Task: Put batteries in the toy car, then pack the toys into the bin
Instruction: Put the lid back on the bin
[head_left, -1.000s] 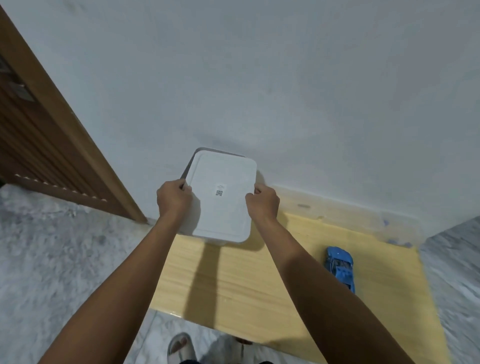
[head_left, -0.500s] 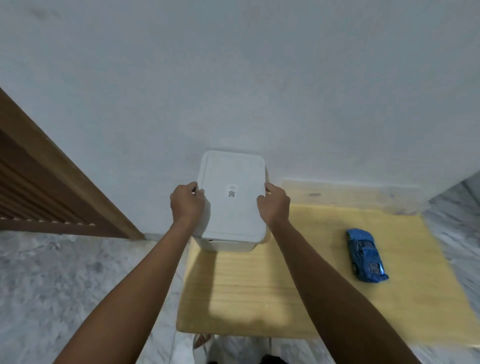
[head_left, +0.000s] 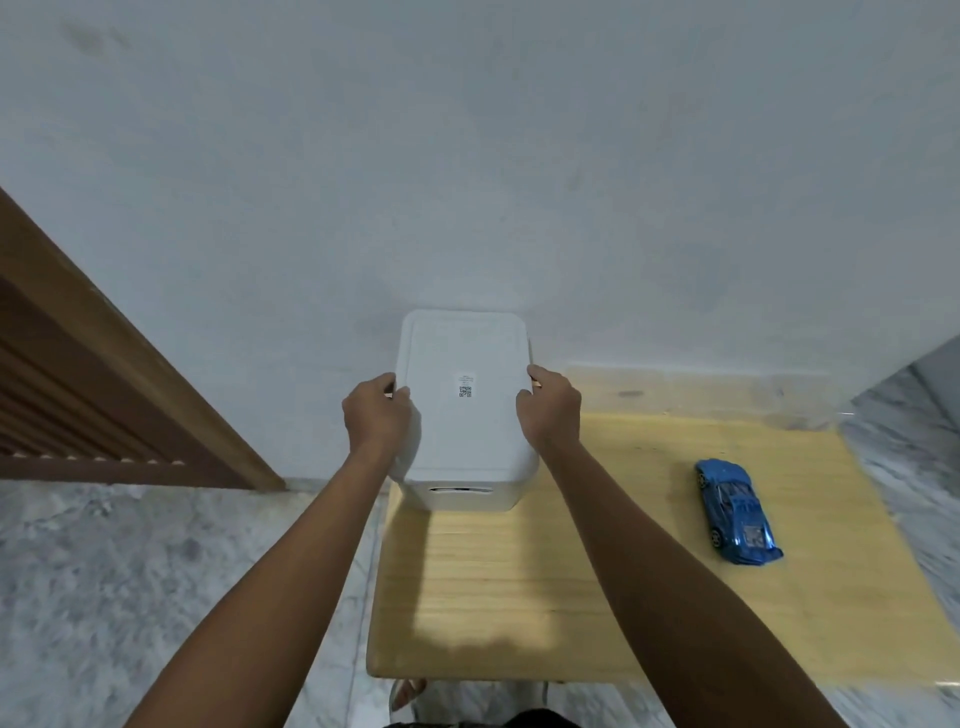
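A white lidded bin (head_left: 465, 410) stands at the back left corner of a low wooden table (head_left: 623, 571), against the wall. A small label with a code sits on its lid. My left hand (head_left: 376, 415) grips the bin's left side near the lid edge, fingers curled over the rim. My right hand (head_left: 550, 410) grips the right side the same way. A blue toy car (head_left: 737, 509) lies on the table to the right, apart from the bin and both hands. No batteries are visible.
A pale wall (head_left: 467, 182) rises right behind the bin. A brown wooden door frame (head_left: 130, 374) slants at the left. Grey marble floor (head_left: 156, 571) surrounds the table. A sandalled foot (head_left: 408, 693) shows below the table's front edge.
The view has swung left and levelled, so bin and car appear further right. Both hands keep their hold on the bin's sides; the bin now sits on the table.
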